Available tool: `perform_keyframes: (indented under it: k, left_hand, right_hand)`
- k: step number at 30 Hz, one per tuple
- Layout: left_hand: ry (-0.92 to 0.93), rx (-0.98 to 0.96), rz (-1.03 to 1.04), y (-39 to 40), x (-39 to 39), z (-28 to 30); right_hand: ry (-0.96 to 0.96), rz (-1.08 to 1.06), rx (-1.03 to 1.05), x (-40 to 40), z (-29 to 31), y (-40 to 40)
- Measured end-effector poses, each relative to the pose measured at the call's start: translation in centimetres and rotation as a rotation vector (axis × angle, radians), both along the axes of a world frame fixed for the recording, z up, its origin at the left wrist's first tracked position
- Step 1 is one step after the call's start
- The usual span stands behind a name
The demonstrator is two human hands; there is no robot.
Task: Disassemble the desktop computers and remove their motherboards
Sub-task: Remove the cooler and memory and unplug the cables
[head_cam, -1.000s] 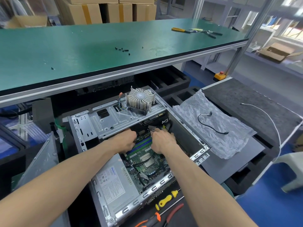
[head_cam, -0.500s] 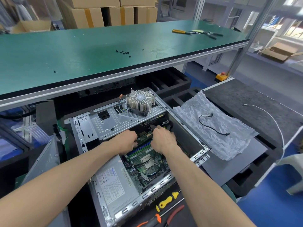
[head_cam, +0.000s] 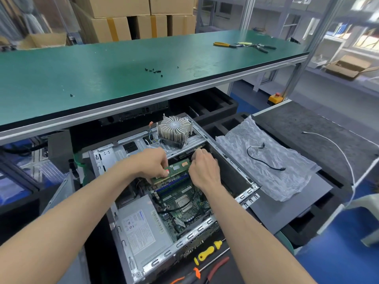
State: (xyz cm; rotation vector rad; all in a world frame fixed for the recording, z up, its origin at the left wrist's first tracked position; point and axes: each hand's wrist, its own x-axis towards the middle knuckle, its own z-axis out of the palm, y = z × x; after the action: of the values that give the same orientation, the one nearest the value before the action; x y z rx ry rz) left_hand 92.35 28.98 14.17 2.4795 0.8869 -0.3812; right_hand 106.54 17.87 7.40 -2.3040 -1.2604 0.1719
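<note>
Hands are working inside the open computer case [head_cam: 131, 261], which is lying on its side below the front edge of the green surface [head_cam: 102, 78]. The left hand [head_cam: 152, 162] is pinching the left end of a green memory stick [head_cam: 174, 170] with curled fingers and thumb, so its grip is closed on the stick. The right hand [head_cam: 203, 170] is curling over the right end of the same stick; its fingertips are hidden, so I cannot tell if this grip is really holding it. The stick is sitting tilted above the blue slots of the motherboard [head_cam: 182, 203], which is lying in the middle of the case. A grey power supply [head_cam: 141, 228] is filling the near-left part of the case. A round heatsink [head_cam: 174, 129] is resting on the metal bracket at the far end of the case. Right of the case, a black cable [head_cam: 264, 158] is lying on a plastic wrap [head_cam: 287, 181]. A yellow screwdriver [head_cam: 207, 252] is lying just in front of the case.
</note>
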Motion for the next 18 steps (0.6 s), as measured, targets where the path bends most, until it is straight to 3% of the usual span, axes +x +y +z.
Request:
perform_keyframes:
  k: [4,18]
  left_hand:
    - [-0.118,-0.119,0.132,1.8,-2.1,2.6]
    - [0.016,-0.057,0.315,6.7,-4.1,2.1]
  right_hand:
    - [-0.044,0.020,-0.016,-0.2,0.2,-0.2]
    - [-0.072,0.060,-0.066,-0.3,0.3,-0.2]
